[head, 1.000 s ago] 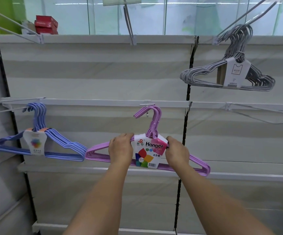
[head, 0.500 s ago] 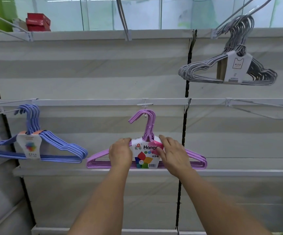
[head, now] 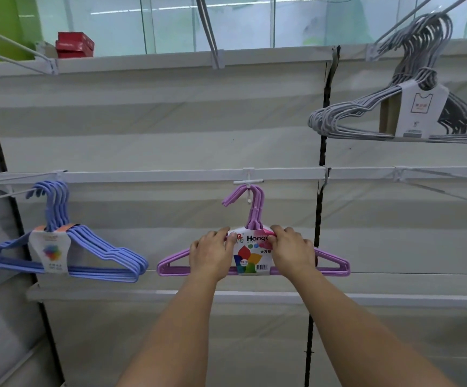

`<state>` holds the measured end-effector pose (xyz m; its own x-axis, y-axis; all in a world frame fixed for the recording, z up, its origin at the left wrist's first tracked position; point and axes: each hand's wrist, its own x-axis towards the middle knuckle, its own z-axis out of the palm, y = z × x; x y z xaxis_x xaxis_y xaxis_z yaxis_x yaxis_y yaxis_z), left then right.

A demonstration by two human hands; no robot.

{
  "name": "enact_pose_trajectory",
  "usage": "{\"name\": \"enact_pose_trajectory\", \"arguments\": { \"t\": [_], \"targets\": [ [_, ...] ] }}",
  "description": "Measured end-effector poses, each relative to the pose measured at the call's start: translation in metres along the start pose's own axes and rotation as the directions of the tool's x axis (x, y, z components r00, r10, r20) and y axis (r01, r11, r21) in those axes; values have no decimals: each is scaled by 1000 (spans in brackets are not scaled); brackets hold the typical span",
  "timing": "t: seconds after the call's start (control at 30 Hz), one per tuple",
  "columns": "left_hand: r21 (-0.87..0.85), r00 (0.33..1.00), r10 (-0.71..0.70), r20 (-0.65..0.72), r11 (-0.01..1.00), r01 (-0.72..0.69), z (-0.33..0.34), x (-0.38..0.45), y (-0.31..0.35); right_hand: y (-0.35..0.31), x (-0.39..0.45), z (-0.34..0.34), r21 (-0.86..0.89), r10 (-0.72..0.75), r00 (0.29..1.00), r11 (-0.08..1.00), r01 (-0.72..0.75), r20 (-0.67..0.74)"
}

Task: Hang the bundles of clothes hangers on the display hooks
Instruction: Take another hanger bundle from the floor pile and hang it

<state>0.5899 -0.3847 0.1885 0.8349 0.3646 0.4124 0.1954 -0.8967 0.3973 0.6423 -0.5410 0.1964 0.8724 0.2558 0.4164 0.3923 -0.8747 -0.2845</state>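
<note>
Since a moment ago the purple hanger bundle has settled under the display hook, its long axis level. Left hand and right hand grip it beside the label, equally near.

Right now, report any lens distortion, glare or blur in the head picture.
Head view: wide-angle bending curves the top shelf rail and the wall panels at the edges; light is soft and even, with no glare; the purple hanger bundle and both hands, left hand and right hand, are fairly sharp; the label's small print is unreadable.
</note>
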Motion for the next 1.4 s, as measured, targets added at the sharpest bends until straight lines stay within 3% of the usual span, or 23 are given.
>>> {"name": "enact_pose_trajectory", "arguments": {
  "t": [0.3,0.7,0.93,1.4],
  "targets": [
    [13,1000,-18,25,1000,18,20,33,4,11,29,11,-106,-34,999,994,34,6],
    [80,998,-59,-10,995,59,34,45,7,15,47,20,-40,-31,997,999,34,71],
    [14,988,-93,-120,995,95,39,32,17,25,39,22,45,-61,996,997,58,66],
    [-14,987,-146,-67,989,146,47,-44,24,48,-29,21,-8,-62,994,998,63,93]
  ]
}}
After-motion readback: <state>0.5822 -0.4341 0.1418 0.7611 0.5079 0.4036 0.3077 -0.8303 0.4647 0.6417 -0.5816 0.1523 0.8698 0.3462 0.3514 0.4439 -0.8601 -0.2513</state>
